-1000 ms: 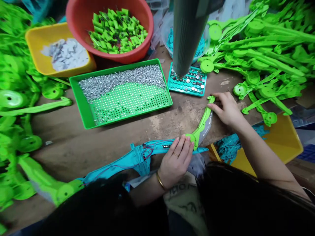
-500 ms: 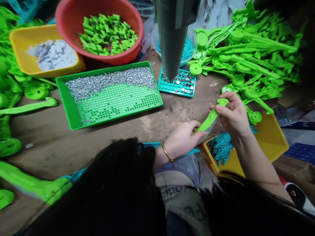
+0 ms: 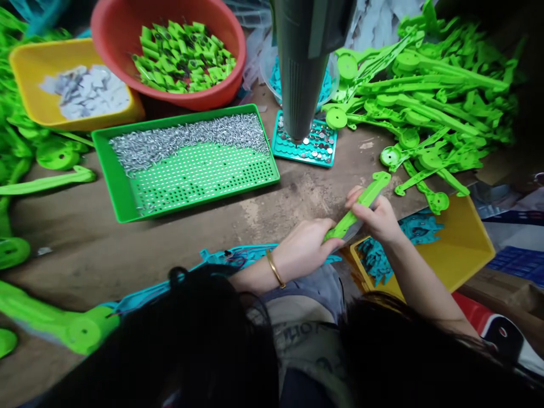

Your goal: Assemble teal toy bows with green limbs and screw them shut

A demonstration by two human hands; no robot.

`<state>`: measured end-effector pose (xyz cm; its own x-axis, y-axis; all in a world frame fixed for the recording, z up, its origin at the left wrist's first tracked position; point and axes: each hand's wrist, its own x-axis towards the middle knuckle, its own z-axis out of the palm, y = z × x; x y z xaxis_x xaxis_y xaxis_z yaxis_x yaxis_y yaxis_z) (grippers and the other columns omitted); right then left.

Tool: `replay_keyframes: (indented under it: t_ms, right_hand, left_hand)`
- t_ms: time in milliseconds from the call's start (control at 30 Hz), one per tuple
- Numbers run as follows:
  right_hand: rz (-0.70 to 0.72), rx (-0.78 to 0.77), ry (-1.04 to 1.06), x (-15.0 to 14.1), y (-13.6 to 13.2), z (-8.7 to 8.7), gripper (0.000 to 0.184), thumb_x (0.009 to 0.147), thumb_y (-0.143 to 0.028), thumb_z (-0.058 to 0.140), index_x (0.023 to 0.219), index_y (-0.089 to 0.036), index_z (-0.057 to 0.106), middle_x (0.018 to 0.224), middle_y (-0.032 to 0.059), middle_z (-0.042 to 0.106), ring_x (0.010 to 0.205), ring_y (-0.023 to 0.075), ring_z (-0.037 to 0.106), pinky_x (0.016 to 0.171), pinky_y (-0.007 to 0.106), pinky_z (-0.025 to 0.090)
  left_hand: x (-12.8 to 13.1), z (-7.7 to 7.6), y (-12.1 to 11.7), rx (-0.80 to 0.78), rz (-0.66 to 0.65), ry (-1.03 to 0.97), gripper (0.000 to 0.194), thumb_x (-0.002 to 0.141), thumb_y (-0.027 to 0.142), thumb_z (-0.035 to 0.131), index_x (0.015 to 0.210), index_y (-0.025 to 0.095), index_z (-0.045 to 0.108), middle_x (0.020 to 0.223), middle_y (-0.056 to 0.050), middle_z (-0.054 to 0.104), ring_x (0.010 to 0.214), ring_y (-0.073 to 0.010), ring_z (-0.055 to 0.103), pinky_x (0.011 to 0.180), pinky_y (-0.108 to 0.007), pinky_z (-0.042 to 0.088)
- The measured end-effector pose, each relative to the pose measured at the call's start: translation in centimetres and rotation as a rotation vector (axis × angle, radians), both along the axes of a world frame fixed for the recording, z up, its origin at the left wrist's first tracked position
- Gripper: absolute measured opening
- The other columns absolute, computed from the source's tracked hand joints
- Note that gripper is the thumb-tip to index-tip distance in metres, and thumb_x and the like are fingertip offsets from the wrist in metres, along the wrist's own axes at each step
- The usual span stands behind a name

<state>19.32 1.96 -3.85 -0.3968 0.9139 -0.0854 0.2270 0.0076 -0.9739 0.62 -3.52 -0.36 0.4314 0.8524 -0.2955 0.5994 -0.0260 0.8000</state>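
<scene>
Both hands grip one long green plastic part [image 3: 357, 208], which slants up to the right above the front of the bench. My left hand [image 3: 306, 245] is closed around its lower end, and that end is partly hidden by the fingers. Around the middle, my right hand [image 3: 376, 214] has thumb and fingers closed on it. The hooked upper tip sticks out beyond the right hand. A greyish, see-through edge shows along the part's underside. Under my left forearm lies a long blue plastic part [image 3: 212, 256] with thin wires in it.
A green tray [image 3: 187, 207] of small screws lies left of a driver-like column [image 3: 302, 85] over a teal tray [image 3: 283, 148] of metal discs. Behind stand a red bowl [image 3: 106, 42] and a yellow bin [image 3: 28, 73]. Green parts [image 3: 437, 107] pile at right, above a yellow box [image 3: 471, 238].
My right hand has slid down from the hooked tip to the middle of the green part. My left hand has shifted slightly left and down, still holding the lower end.
</scene>
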Motion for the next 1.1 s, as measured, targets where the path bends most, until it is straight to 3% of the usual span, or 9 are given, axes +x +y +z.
replay_keyframes:
  t_ms: [133,233,333,433,567,700,867,1000,1100]
  right_hand:
    - [-0.191,0.186,-0.088,-0.4,1.0,0.9,0.041,0.09,-0.059,0.033,0.079,-0.023,0.051,0.084,0.0053,0.052,0.075,0.0188,0.053,0.067,0.033,0.045]
    - [-0.26,0.194,-0.011,-1.0,1.3,1.2,0.034,0.089,-0.054,0.039,0.073,-0.024,0.043,0.074,0.0027,0.044,0.066,0.0169,0.049,0.062,0.032,0.043]
    - [-0.208,0.01,0.138,-0.7,0.6,0.9,0.035,0.082,-0.059,0.052,0.082,-0.024,0.052,0.077,0.0017,0.049,0.065,0.0153,0.05,0.06,0.031,0.043]
    - [-0.033,-0.149,0.161,-0.3,-0.6,0.3,0.043,0.069,-0.058,0.07,0.09,-0.022,0.059,0.081,0.0016,0.056,0.073,0.0165,0.054,0.064,0.031,0.045]
    - [0.016,-0.133,0.152,-0.8,-1.7,-0.1,0.025,0.069,-0.036,0.077,0.071,-0.019,0.059,0.074,-0.0002,0.056,0.07,0.014,0.054,0.063,0.029,0.045]
    - [-0.049,-0.083,0.172,-1.2,-1.7,0.2,0.025,0.07,-0.036,0.077,0.068,-0.019,0.058,0.076,0.0002,0.057,0.067,0.0136,0.054,0.061,0.029,0.046]
    - [0.059,-0.294,0.281,-0.8,-2.8,-0.2,0.046,0.058,-0.042,0.085,0.094,-0.023,0.065,0.092,0.0025,0.064,0.084,0.0183,0.062,0.075,0.035,0.053]
    - [0.082,-0.22,0.277,-1.6,-3.8,-0.8,0.022,0.066,-0.024,0.082,0.08,-0.021,0.066,0.085,0.0026,0.066,0.083,0.0158,0.062,0.076,0.031,0.052]
    - [0.098,-0.208,0.327,-2.1,-3.7,-0.8,0.019,0.067,-0.02,0.08,0.079,-0.021,0.066,0.083,0.002,0.066,0.079,0.0149,0.062,0.073,0.031,0.053]
  left_hand:
    - [-0.2,-0.3,-0.3,0.026,0.015,-0.01,0.013,0.087,0.029,0.062,0.089,0.018,0.068,0.081,-0.001,0.07,0.072,-0.016,0.063,0.065,-0.026,0.044]
    - [0.0,-0.5,-0.4,0.02,0.046,-0.046,0.011,0.085,0.027,0.064,0.089,0.018,0.069,0.08,0.0,0.071,0.071,-0.0147,0.062,0.065,-0.025,0.042]
    - [0.0,-0.6,-0.3,0.008,0.064,-0.044,0.012,0.084,0.026,0.065,0.09,0.018,0.071,0.078,0.0,0.07,0.069,-0.0143,0.061,0.064,-0.025,0.041]
    - [-0.1,-0.5,-0.3,-0.013,0.061,-0.045,0.013,0.084,0.027,0.065,0.092,0.017,0.071,0.078,0.0,0.071,0.066,-0.0139,0.06,0.062,-0.025,0.04]
    - [-0.5,-0.3,-0.4,0.007,0.006,-0.018,0.017,0.087,0.029,0.063,0.097,0.016,0.069,0.089,-0.003,0.072,0.078,-0.0169,0.064,0.071,-0.027,0.044]
    - [-1.5,0.2,-0.4,0.041,-0.103,0.14,0.031,0.084,0.038,0.066,0.103,0.013,0.065,0.099,-0.009,0.07,0.093,-0.0244,0.064,0.079,-0.033,0.046]
    - [-2.4,0.2,-0.2,0.023,-0.125,0.092,0.019,0.085,0.036,0.064,0.092,0.018,0.066,0.09,-0.003,0.069,0.084,-0.0199,0.064,0.074,-0.03,0.045]
    - [-2.3,-0.2,-0.4,0.043,-0.112,0.093,0.018,0.083,0.035,0.066,0.088,0.018,0.066,0.089,-0.003,0.069,0.085,-0.0206,0.064,0.075,-0.03,0.045]
    - [-2.2,-0.1,-0.3,0.021,-0.108,0.123,0.02,0.083,0.037,0.067,0.086,0.018,0.066,0.087,-0.004,0.07,0.085,-0.0213,0.065,0.076,-0.03,0.045]
